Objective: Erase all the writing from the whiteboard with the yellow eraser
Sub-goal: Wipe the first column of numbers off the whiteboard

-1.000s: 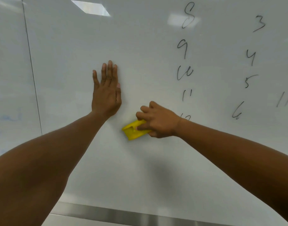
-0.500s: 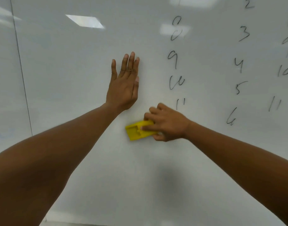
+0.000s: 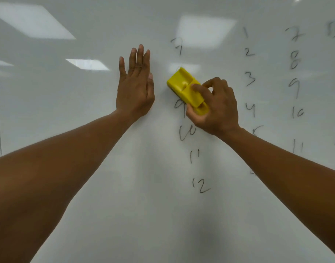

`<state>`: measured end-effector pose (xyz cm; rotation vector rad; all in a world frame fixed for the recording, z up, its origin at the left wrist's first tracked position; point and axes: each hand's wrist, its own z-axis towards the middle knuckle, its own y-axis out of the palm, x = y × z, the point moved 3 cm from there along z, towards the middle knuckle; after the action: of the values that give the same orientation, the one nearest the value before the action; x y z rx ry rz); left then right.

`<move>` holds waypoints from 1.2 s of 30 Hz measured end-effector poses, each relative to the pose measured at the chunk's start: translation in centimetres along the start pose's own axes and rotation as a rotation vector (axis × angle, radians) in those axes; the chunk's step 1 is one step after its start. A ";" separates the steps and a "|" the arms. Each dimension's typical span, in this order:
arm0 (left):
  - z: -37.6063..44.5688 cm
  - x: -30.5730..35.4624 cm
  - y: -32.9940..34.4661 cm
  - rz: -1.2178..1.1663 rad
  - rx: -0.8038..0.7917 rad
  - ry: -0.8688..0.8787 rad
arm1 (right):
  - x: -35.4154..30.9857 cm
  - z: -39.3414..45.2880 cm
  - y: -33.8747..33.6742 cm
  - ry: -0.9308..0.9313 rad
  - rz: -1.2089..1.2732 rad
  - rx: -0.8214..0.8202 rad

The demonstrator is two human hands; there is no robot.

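We are pinching the yellow eraser (image 3: 187, 90) in our right hand (image 3: 216, 109) against the whiteboard (image 3: 106, 186), our left hand (image 3: 135, 88) lying flat, fingers spread.

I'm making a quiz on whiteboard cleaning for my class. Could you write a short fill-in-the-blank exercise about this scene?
1. The right hand grips a ______ eraser.
2. The left hand lies ______ against the whiteboard, fingers straight.
3. The lowest number in the column below the eraser is ______.

Missing words: yellow; flat; 12

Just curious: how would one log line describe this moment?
right hand grips eraser on whiteboard | left hand flat | numbers remain
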<state>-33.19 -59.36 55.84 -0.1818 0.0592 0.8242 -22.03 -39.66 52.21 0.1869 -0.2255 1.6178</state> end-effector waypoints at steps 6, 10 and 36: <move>2.2 1.5 0.9 -0.023 0.025 -0.039 | 1.1 4.3 -0.3 0.236 -0.046 0.078; 2.4 1.7 1.6 -0.023 0.020 -0.081 | 2.2 6.7 0.1 0.344 -0.080 0.083; 1.7 1.7 2.4 0.038 0.068 -0.095 | 1.1 9.2 1.3 -0.065 -0.195 -0.140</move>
<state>-33.84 -56.25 56.99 -0.0777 0.0014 0.8664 -23.51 -41.05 61.37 0.1495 -0.3585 1.3978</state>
